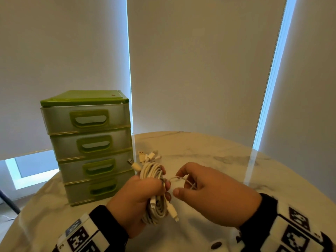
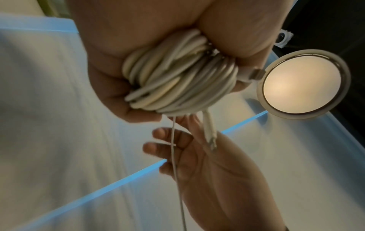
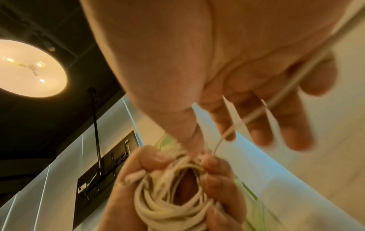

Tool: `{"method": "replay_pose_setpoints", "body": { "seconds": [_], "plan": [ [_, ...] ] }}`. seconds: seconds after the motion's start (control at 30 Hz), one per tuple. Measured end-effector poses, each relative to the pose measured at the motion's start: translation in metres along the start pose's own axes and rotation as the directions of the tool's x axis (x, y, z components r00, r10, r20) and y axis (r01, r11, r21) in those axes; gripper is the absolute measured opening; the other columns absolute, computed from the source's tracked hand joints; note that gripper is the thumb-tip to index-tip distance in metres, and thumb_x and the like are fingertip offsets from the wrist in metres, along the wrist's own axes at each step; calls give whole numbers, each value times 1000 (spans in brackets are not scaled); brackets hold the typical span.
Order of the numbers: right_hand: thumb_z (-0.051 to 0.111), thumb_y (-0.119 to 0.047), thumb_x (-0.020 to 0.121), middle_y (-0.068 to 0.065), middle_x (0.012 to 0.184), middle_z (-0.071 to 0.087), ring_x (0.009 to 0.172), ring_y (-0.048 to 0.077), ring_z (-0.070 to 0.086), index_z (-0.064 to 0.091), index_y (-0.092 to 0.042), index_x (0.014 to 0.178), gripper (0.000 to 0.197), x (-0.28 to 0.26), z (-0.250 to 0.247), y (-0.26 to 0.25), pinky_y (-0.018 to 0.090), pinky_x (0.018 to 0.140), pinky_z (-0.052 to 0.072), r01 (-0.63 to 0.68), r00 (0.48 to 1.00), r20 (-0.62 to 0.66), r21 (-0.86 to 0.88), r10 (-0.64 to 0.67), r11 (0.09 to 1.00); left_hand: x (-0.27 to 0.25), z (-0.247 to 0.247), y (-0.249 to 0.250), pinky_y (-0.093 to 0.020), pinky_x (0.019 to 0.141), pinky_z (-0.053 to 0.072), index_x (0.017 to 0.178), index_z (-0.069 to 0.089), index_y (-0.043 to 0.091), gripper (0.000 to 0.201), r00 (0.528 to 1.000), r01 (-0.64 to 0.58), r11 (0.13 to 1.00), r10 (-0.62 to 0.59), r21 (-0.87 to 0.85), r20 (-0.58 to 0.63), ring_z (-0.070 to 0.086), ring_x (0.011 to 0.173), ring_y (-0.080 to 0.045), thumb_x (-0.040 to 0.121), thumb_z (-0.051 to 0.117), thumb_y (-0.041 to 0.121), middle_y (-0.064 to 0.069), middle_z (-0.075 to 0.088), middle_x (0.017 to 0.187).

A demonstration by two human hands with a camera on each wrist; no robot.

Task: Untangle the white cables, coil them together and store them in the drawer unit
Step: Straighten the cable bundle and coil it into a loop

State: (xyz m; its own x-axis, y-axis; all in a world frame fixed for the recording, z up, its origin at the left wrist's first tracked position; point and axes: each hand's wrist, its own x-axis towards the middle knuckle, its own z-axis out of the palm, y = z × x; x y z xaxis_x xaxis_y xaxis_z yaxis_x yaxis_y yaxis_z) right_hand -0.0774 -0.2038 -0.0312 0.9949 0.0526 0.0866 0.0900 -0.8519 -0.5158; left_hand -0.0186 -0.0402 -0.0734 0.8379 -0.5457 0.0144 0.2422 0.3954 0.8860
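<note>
no text can be read.

White cables (image 1: 154,180) coiled in a bundle beside the shut green drawer unit (image 1: 89,146)

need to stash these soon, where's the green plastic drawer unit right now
In the head view the green plastic drawer unit stands on the marble table at left, just behind the left hand gripping the white cable coil.

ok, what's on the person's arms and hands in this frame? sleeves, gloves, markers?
Both hands are bare: left hand, right hand, no gloves or rings visible. Each forearm has a black long sleeve. Over each sleeve sits a white wrist-mounted block with black-and-white square fiducial markers; the left one also shows a small blue patch.
</note>
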Motion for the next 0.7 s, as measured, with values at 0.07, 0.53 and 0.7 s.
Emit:
{"method": "replay_pose_setpoints", "body": {
  "seconds": [0.07,0.53,0.7],
  "plan": [
    [61,-62,81,-13,95,62,80,5,60,43,-43,121,47,-3,-3,-3,22,73,51,-13,1000,13,21,13,1000,3,-2,0,-37,60,44,92,63,3,43,997,-65,996,62,-61,-40,55,61,-29,50,59,-2,-20,55,76],
    [69,-28,80,-13,90,52,68,-14,49,64,-45,69,21,-5,18,-19,9,62,38,132,976,-204,305,-70,943,0,3,-1,-37,59,44,74,73,7,28,997,-70,997,70,-9,-43,52,56,-29,46,74,7,-21,49,72],
    [61,-13,89,3,68,56,57,1,50,72,-25,64,30,-7,7,-23,14,56,40,213,975,-170,523,-143,825,-3,4,3,-33,53,46,67,75,10,10,993,-111,994,111,4,-43,53,51,-29,61,69,15,-21,53,68]
  ]
}}
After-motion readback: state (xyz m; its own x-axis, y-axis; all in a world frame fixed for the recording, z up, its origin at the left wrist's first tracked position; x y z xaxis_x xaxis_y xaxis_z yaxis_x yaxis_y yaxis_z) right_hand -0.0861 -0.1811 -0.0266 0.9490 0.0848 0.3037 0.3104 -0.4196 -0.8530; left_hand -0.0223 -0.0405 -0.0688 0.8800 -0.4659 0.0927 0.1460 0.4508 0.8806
